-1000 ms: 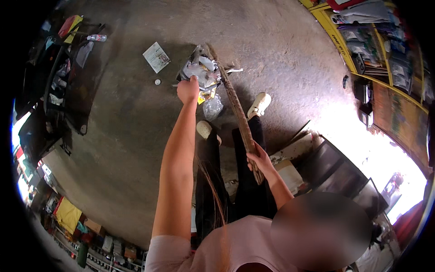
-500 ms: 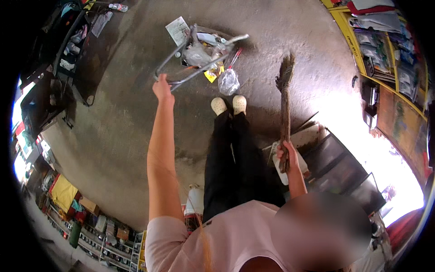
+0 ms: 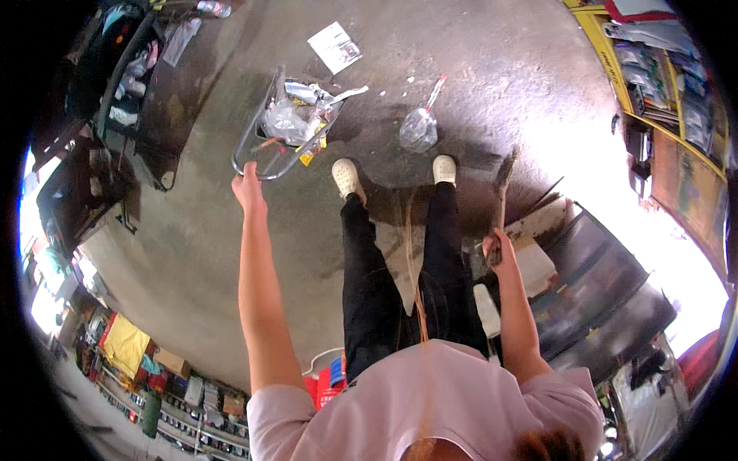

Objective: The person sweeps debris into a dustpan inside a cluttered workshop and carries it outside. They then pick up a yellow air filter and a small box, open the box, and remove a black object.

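My left hand (image 3: 250, 190) is closed round the end of a bent metal-tube handle (image 3: 270, 177) on a dustpan low over the floor. Crumpled clear plastic (image 3: 283, 127), a yellow wrapper (image 3: 307, 155) and other litter lie in or against the pan, whose body they mostly hide. My right hand (image 3: 496, 247) grips a worn broom (image 3: 503, 183), its head pointing away from me and off to the right. On the floor between them lies a clear plastic bag (image 3: 419, 131) with a red-and-white strip. A printed paper sheet (image 3: 334, 48) lies beyond the dustpan.
My feet in cream clogs (image 3: 348, 178) stand apart on concrete. Dark panels or boxes (image 3: 592, 261) are close by my right arm. A yellow shelf (image 3: 615, 69) with packaged goods is far right; a dark rack (image 3: 127, 84) stands far left. Something red (image 3: 329, 384) is behind my legs.
The dustpan with its litter has moved left, away from the paper and plastic bag. My feet have stepped apart. The broom has swung round and appears foreshortened.
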A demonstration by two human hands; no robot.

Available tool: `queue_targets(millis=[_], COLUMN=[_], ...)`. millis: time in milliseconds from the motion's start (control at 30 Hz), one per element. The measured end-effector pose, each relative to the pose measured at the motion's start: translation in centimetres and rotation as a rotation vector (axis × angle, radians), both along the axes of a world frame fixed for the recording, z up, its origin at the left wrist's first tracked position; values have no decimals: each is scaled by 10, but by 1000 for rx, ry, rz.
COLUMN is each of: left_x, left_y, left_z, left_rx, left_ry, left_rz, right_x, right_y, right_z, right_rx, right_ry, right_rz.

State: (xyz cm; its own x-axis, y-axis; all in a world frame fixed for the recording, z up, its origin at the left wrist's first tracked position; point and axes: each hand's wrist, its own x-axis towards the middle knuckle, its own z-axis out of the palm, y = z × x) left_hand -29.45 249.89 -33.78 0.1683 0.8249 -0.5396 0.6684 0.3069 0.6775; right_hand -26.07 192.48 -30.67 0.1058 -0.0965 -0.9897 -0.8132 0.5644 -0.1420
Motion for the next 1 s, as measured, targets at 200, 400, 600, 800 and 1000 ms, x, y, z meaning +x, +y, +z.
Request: queue_targets(millis=[200,400,600,800,1000], left_x=[-33,-25,-8,-6,-13], left_y=[66,82,83,77,58], left_z=[-39,-60,-74,-74,-85], left_rx=[123,215,240,250,227], left_ry=[120,75,242,316,359], left_rz=[-323,-395,-497,-448,-416], right_x=[-8,-22,-48,-32,119], right_y=[178,360,386,333,281], right_z=[-75,-68,15,66,-43], right_rx=[211,198,309,133,-187], right_ry=[49,-6,-30,-168,-416], right_rz=[184,228,232,528,1223])
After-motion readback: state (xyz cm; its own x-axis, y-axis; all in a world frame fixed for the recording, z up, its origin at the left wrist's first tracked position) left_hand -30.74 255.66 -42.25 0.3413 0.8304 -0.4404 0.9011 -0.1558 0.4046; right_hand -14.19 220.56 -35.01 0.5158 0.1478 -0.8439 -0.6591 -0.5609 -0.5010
